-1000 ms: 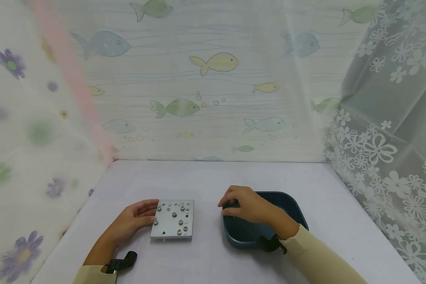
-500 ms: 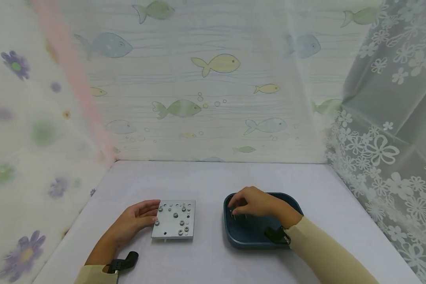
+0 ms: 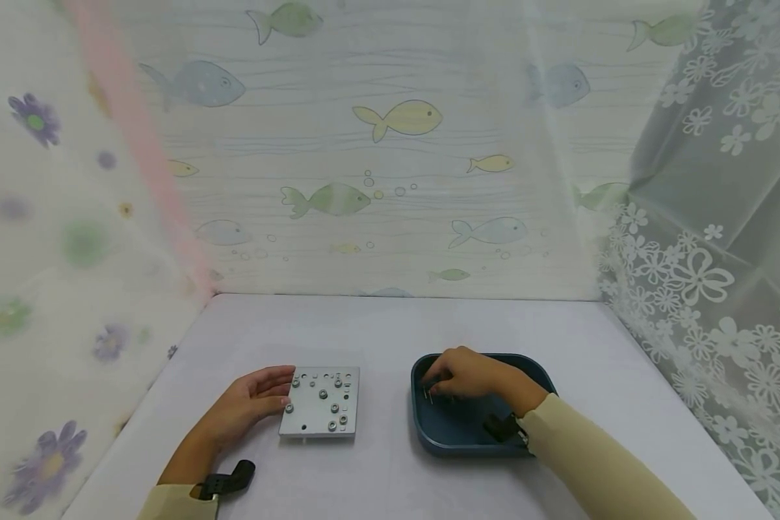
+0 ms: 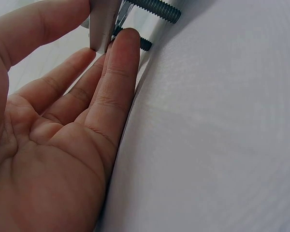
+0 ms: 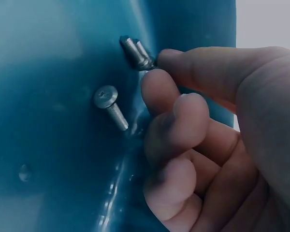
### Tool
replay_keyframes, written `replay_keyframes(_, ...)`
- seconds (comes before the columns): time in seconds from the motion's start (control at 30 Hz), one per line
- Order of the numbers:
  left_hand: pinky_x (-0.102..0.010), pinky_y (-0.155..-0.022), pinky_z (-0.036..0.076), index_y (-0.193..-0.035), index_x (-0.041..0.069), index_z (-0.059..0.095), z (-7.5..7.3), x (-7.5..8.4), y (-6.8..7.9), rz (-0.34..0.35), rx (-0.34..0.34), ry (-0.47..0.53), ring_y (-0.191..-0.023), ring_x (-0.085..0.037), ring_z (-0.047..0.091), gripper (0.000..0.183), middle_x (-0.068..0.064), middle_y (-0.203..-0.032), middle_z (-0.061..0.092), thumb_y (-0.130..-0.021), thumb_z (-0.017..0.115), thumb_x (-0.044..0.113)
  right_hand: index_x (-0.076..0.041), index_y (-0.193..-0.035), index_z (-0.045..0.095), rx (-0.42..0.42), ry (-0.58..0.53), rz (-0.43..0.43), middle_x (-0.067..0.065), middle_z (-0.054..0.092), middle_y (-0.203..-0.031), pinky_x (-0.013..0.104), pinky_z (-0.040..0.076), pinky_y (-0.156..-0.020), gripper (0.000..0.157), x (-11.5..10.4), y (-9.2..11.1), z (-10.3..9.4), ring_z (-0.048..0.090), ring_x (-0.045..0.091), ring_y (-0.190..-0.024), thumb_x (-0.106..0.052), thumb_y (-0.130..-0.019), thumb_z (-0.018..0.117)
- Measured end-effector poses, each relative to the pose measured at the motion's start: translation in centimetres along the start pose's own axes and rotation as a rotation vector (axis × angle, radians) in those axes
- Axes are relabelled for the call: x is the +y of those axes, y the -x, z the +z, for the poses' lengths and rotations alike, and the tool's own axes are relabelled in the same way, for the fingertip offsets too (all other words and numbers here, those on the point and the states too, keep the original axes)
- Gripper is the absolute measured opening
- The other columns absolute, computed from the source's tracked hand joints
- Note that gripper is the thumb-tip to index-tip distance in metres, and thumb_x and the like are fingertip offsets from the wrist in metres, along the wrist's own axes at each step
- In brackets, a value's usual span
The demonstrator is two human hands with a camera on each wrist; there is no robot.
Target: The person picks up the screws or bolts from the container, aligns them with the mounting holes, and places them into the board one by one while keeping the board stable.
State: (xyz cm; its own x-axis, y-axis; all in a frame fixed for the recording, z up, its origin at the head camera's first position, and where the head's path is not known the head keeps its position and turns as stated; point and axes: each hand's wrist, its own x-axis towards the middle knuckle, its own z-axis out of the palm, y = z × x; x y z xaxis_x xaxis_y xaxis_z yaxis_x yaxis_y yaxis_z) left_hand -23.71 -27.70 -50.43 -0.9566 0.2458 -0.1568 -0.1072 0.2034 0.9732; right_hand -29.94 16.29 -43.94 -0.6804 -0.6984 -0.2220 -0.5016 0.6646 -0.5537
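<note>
A square silver metal plate [image 3: 313,419] with holes and several screws set in it stands on the table at left of centre. My left hand [image 3: 250,404] holds its left edge, thumb near the top and fingers below. Threaded screw shanks [image 4: 157,9] stick out under the plate in the left wrist view. My right hand [image 3: 471,375] is inside a dark blue tray [image 3: 474,451], fingers curled. In the right wrist view, thumb and forefinger close on the end of a screw [image 5: 131,48], partly overlapping another. A third screw [image 5: 106,98] lies apart on the tray floor.
The white table [image 3: 383,477] runs between plate and tray. A fish-print curtain [image 3: 396,180] hangs behind it, a flowered one [image 3: 104,289] on the left, and a lace one [image 3: 702,303] on the right. A black wrist strap [image 3: 227,480] is on the left wrist.
My right hand has moved down and to the right from the tray's left rim into the tray, its fingertips closing at the screws. My left hand and the plate have stayed in place.
</note>
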Motion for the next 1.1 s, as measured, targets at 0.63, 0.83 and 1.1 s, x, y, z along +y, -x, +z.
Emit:
replay_keyframes(0.63,-0.024,-0.103,0.055,-0.151,0.013,0.051,0.03,-0.01,-0.13,-0.008,0.011,0.024,-0.142,-0.029,0.053,0.073,-0.014,-0.154,0.053,-0.086,0.084,0.02,-0.012,-0.105,0.08,0.093,0.056,0.082,-0.006,0.072,-0.074,0.026,0.057,-0.061,0.014,0.03,0.24,0.56,0.068,0.008,-0.063,-0.006,-0.094,0.072)
replay_keyframes(0.83,-0.025,-0.103,0.055,-0.151,0.013,0.05,0.09,0.07,-0.06,-0.004,0.013,0.019,-0.142,-0.029,0.053,0.073,-0.014,-0.154,0.053,-0.087,0.084,0.02,-0.013,-0.1,0.08,0.115,0.079,0.103,-0.009,0.07,-0.071,0.026,0.057,-0.061,0.01,0.03,0.18,0.73,0.067,0.006,-0.062,-0.008,-0.092,0.076)
replay_keyframes(1.1,-0.025,-0.103,0.055,-0.151,0.013,0.051,0.11,0.17,0.07,-0.005,0.016,0.013,-0.142,-0.03,0.053,0.072,-0.014,-0.154,0.053,-0.087,0.084,0.02,-0.014,-0.099,0.08,0.131,0.124,0.128,-0.012,0.07,-0.071,0.025,0.057,-0.063,0.008,-0.19,0.22,0.63,0.066,0.004,-0.063,-0.012,-0.093,0.075)
